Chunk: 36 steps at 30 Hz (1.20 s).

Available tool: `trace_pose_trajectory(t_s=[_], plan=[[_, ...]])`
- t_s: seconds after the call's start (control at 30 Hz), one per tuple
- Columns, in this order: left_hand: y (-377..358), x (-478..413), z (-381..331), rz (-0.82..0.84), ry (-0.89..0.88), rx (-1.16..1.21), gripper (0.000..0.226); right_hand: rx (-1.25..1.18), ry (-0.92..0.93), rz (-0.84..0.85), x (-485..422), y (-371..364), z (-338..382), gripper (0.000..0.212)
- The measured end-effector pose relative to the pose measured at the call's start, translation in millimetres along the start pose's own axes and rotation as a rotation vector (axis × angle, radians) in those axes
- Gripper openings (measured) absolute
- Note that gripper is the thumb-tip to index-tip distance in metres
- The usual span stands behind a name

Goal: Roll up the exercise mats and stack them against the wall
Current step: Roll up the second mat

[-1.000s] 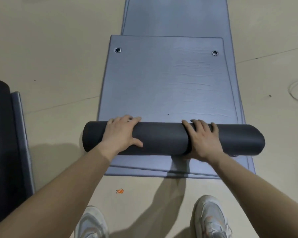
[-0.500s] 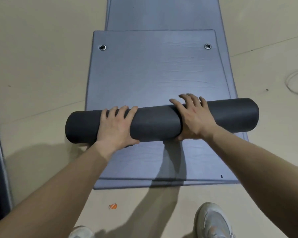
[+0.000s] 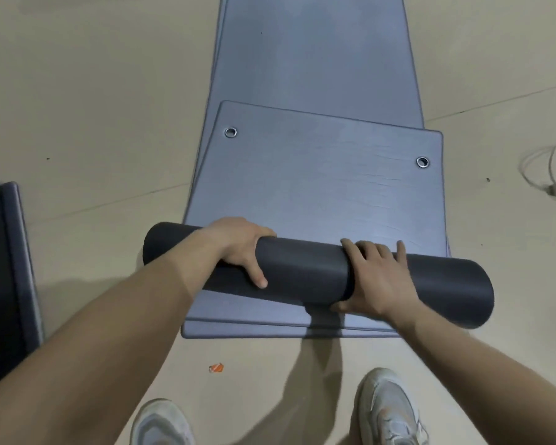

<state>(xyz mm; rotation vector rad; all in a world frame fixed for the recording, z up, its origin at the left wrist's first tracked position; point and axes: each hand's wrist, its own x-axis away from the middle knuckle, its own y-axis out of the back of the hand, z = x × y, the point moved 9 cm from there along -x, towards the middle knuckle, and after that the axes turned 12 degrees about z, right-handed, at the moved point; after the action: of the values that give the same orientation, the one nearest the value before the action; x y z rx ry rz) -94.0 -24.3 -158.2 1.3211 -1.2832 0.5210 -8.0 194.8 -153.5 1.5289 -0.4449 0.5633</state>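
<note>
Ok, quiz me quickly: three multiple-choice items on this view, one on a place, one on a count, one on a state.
1. Where does the small orange scrap lie?
A) on the beige floor, near the white shoes
B) on a chair
C) in a bin

2. How many metal eyelets show in the blue-grey foam mat?
A) one
B) two
C) four

3. The dark grey foam roll is:
A) lying untouched
B) gripped by the left hand and right hand, with the rest of the mat flat
C) leaning on a wall

Answers:
1 A, it sits on bare floor short of the mat's near edge.
2 B, one at each far corner.
3 B, both hands wrap it and flat mat lies beyond.
</note>
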Motion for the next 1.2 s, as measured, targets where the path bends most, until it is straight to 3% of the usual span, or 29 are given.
trace_pose_trajectory(t_s=[0.07,0.1,0.17,0.23,0.33,0.47,0.57,0.67,0.9,1.0,1.1,1.2], plan=[[11,1,1,-0.03,0.022,-0.017,0.098,0.053,-0.016,-0.118,16,-13,3,0.115],[17,7,4,-0.135,0.059,-0.056,0.099,0.049,0.004,-0.104,11,-14,1,0.118],[20,31,9,-0.499,0.189,-0.08,0.092,-0.028,0.047,-0.012,-16,5,-13,0.127],[-10,45,6,-0.627,0.272,-0.078,0.104,-0.1,0.068,0.137,-44,23,-26,0.138],[-36,11,13,-0.498,0.292,-0.124,0.148,-0.032,0.026,0.065,-49,27,-29,0.142],[30,-21,31,-0.542,0.166,-0.065,0.145,0.119,-0.083,-0.236,-28,3,-22,0.125],[47,-26,31,-0.541,0.089,-0.23,0.144,0.132,-0.041,-0.382,-48,23,-33,0.11],[45,-20,22,-0.526,0.12,-0.307,0.135,0.126,-0.027,-0.338,-54,24,-36,0.113],[-56,21,3,-0.382,0.193,-0.098,0.122,0.212,0.264,-0.285,-19,20,-11,0.096],[-41,27,5,-0.335,0.154,-0.044,0.121,0.192,0.2,-0.122,-15,13,-11,0.107],[-37,44,-2,-0.495,0.209,-0.08,0.113,0.183,0.204,0.043,-34,29,-11,0.117],[-63,50,-11,-0.526,0.295,-0.147,0.13,0.105,0.213,0.235,-63,54,-14,0.123]])
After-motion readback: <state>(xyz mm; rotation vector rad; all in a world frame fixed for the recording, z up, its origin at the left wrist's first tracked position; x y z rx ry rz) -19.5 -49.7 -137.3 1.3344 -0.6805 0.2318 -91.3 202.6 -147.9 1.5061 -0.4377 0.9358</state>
